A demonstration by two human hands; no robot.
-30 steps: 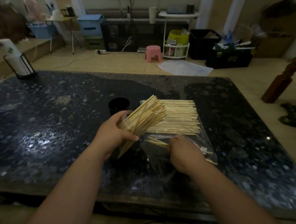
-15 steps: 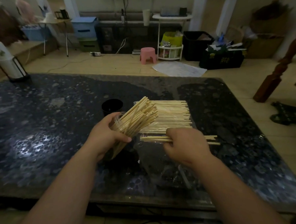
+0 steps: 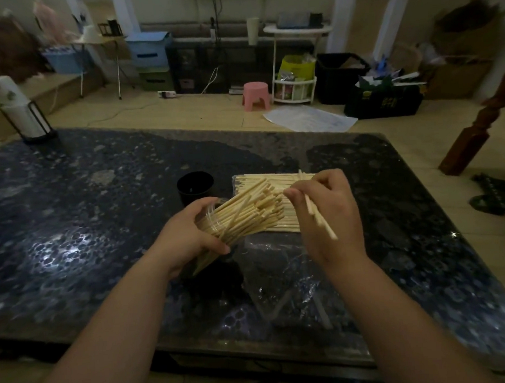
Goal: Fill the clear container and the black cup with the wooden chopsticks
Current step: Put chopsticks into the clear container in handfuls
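Dozens of wooden chopsticks (image 3: 246, 213) are packed into the clear container (image 3: 210, 220), so this step is about squeezing a few more in without spilling the lot. My left hand (image 3: 189, 238) is wrapped around the container, fingers and thumb clamped on its wall. It's tilted with the mouth pointing away from me and to the right. I can't tell if its base touches the tabletop (image 3: 100, 217). My right hand (image 3: 325, 214) pinches a small bunch of chopsticks (image 3: 320, 220) between thumb and fingers, just beside the container's mouth. Looks like only a few, can't count them.

My tip: line the bunch up with the sticks in there and slide it in along the roomier side of the mouth, not straight into the ends. Go shallow on the tilt so nothing slides out. It looks nearly full, so I reckon the next loads belong in the black cup (image 3: 195, 187).

That cup stands upright around the middle of the tabletop, just beyond my left hand. It looks empty, though it's dark inside. The loose pile (image 3: 262, 180) lies flat just right of the cup, on a clear plastic bag (image 3: 279, 275) that runs toward the near edge. The sticks are pale, thin and square-cut at the ends, and they show through the container's wall.
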